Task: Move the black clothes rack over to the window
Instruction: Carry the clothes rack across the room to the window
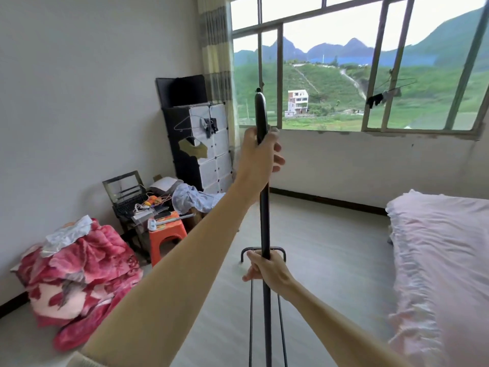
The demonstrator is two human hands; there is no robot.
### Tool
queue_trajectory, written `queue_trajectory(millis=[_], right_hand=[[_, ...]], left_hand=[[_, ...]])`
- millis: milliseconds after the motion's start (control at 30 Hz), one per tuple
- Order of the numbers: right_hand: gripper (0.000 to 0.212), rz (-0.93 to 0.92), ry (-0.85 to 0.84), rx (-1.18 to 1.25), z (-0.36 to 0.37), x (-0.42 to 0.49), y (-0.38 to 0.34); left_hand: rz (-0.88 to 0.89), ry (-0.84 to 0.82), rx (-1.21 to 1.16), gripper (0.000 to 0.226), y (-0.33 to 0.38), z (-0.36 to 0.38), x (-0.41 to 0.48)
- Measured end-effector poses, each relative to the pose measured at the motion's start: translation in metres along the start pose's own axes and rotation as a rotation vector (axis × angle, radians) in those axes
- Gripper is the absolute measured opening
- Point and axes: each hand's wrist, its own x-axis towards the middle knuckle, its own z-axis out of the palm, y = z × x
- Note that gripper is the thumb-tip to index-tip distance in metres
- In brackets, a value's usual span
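Transport step: left hand (260,157) and right hand (267,271) clasp the black clothes rack (265,207) pole, frame centre. Next: carry toward window (344,75), upper right.

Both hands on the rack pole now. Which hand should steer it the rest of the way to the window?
Left, probably. The left hand has its grip high on the black clothes rack, nearest the window; the right hand holds low, better for carrying.

No text, label or number can be read anywhere.
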Motion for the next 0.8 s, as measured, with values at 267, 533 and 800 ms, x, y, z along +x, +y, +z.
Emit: queue_trajectory(millis=[267, 533, 800], right_hand=[[0.056, -0.045, 0.071, 0.206, 0.005, 0.046, -0.008], [0.053, -0.035, 0.345, 0.033, -0.005, 0.113, 0.004], [0.061, -0.021, 0.407, 0.060, -0.079, 0.180, 0.014]], left_hand=[[-0.047, -0.081, 0.030, 0.085, 0.009, -0.004, 0.079], [-0.093, -0.089, 0.020, 0.091, -0.021, 0.007, 0.137], [-0.086, -0.146, 0.013, 0.096, -0.050, 0.066, 0.201]])
